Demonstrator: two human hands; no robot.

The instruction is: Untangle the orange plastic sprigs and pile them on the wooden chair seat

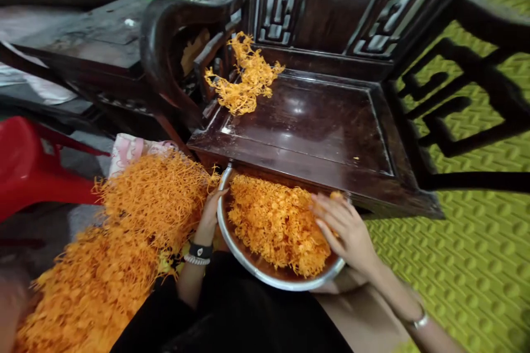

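While the left hand (212,205) grips the round metal basin's (265,277) rim, the right hand (345,229) spreads loosely over wiry orange strands (275,223).

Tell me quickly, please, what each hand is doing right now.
Left hand: gripping the rim of the metal bowl.
Right hand: fingers curled in the orange strands; whether it holds any cannot be told.

Soft even light, glare on the chair seat (306,121), edges warped and blurred.
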